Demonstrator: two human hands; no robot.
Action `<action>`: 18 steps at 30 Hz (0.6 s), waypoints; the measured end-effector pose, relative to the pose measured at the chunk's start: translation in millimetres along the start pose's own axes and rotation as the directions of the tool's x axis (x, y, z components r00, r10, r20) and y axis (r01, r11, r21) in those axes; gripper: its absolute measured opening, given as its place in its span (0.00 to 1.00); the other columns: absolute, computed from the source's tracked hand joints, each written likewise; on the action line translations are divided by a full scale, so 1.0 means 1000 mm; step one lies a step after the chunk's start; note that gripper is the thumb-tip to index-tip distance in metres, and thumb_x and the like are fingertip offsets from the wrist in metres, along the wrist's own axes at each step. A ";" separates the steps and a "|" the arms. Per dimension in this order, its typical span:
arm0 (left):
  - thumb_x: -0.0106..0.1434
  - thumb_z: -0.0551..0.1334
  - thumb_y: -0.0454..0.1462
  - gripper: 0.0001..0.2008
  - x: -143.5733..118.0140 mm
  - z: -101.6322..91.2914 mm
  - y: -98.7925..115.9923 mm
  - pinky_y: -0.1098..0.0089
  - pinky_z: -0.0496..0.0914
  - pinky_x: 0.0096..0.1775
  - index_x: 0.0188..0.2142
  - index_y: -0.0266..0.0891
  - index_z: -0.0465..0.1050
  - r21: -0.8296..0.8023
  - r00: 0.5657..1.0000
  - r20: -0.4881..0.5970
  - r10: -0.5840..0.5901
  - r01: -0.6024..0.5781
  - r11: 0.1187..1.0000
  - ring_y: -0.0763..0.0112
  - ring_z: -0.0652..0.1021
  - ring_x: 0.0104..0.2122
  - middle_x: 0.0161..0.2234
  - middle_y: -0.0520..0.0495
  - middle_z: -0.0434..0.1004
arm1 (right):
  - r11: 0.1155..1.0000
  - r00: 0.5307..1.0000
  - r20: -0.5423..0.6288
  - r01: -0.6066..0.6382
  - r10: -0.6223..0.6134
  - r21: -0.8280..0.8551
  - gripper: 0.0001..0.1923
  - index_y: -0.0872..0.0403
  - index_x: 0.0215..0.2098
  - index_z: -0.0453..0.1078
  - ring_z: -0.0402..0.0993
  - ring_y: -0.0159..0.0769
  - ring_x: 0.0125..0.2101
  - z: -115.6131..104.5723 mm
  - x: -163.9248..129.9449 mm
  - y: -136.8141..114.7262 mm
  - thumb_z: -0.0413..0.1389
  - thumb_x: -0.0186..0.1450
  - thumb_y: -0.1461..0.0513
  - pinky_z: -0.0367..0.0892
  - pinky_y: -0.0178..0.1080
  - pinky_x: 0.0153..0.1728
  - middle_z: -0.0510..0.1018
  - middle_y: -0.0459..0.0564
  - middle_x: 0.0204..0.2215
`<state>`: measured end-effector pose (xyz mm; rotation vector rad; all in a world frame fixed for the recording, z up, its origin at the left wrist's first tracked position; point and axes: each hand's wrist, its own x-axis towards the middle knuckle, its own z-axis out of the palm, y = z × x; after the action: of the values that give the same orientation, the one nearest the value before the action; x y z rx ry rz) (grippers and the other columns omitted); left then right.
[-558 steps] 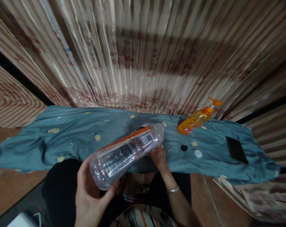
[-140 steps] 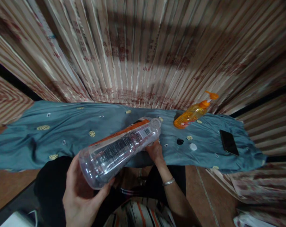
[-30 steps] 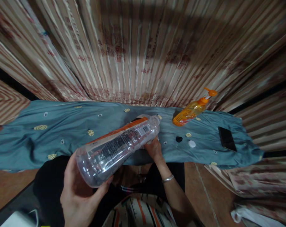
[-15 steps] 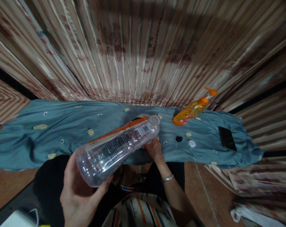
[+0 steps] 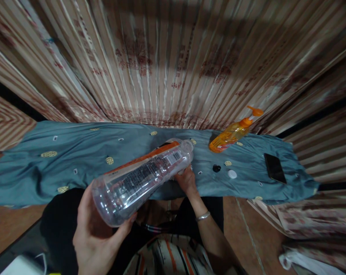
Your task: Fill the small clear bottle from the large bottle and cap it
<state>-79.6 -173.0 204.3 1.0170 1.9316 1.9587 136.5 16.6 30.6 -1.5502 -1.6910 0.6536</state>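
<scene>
Nothing much has moved since half a second ago; I see both hands still holding the big clear bottle [image 5: 141, 179] the same way, and the camera has hardly shifted. My left hand [image 5: 95, 236], low in the middle-left of the frame, is curled around the bottle's round bottom end. My right hand [image 5: 186, 179], in the middle of the frame, grips the bottle just under its neck, and a thin bracelet [image 5: 203, 216] sits on that wrist. I see the bottle lying slanted in the air, its open top pointing to the upper right, over the edge of the blue cloth [image 5: 75, 156]. On the cloth, to the right, stand an orange pump bottle [image 5: 233, 131], a small black cap [image 5: 216, 167], a white cap [image 5: 232, 174] and a dark phone [image 5: 274, 168]
</scene>
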 end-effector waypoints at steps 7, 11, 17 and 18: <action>0.44 0.89 0.41 0.50 0.002 -0.004 -0.001 0.51 0.88 0.58 0.68 0.52 0.84 0.024 0.998 0.053 -0.037 0.035 0.999 0.42 0.90 0.58 0.62 0.43 0.89 | 0.999 1.000 0.005 -0.011 0.012 -0.031 0.31 0.57 0.65 0.76 0.91 0.64 0.53 -0.002 0.000 -0.005 0.71 0.66 0.58 0.90 0.63 0.53 0.91 0.68 0.52; 0.43 0.89 0.42 0.50 -0.001 -0.002 -0.002 0.52 0.88 0.57 0.68 0.52 0.84 0.003 1.000 -0.001 -0.015 0.015 1.000 0.44 0.90 0.58 0.62 0.43 0.89 | 1.000 1.000 -0.017 0.015 -0.015 -0.028 0.30 0.56 0.65 0.76 0.91 0.64 0.53 -0.001 0.000 -0.005 0.70 0.66 0.58 0.90 0.63 0.54 0.91 0.67 0.52; 0.48 0.88 0.39 0.48 -0.002 0.001 -0.001 0.65 0.86 0.56 0.70 0.57 0.83 -0.023 0.999 0.033 0.028 -0.028 0.999 0.56 0.90 0.57 0.62 0.47 0.90 | 1.000 1.000 -0.016 0.001 -0.002 -0.016 0.29 0.56 0.62 0.77 0.91 0.63 0.52 -0.005 0.000 -0.012 0.70 0.65 0.58 0.89 0.62 0.54 0.91 0.67 0.51; 0.48 0.88 0.39 0.49 -0.001 0.001 0.000 0.66 0.86 0.56 0.70 0.58 0.83 -0.029 0.999 0.036 0.025 -0.024 0.999 0.57 0.90 0.57 0.62 0.48 0.90 | 1.000 1.000 -0.011 -0.004 0.004 -0.016 0.28 0.56 0.62 0.77 0.91 0.63 0.52 -0.005 0.000 -0.013 0.70 0.65 0.58 0.89 0.62 0.54 0.91 0.67 0.51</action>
<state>-77.9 -172.8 203.5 1.0664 1.8757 1.9615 132.7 14.3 44.0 -1.5665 -1.6896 0.6341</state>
